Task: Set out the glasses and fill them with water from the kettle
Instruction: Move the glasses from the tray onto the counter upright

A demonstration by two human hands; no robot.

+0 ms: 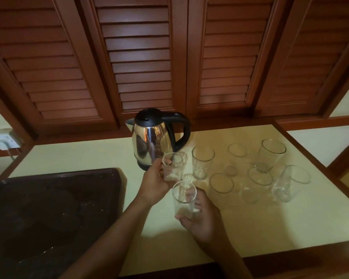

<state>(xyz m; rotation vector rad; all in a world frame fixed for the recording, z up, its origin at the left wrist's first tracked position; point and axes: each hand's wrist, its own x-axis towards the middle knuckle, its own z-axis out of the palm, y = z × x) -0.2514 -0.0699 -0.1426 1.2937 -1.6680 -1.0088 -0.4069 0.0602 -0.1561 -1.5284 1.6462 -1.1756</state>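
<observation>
A steel kettle point(149, 142) with a black lid and handle stands at the back of the pale table point(250, 224). My left hand point(154, 184) grips a clear glass point(172, 167) just in front of the kettle. My right hand point(199, 216) holds a second clear glass point(184, 198) nearer to me, its rim just below the first. Several empty glasses stand upright to the right: a tall one point(202, 163), a large one point(270, 155) at the back and another point(291, 183) at the far right.
A dark brown tray point(48, 218) lies on the left of the table. Louvred wooden shutters point(141, 57) rise behind the kettle. A wall socket with a plug point(3, 138) is at far left. The table's wooden edge point(310, 256) runs along the front right.
</observation>
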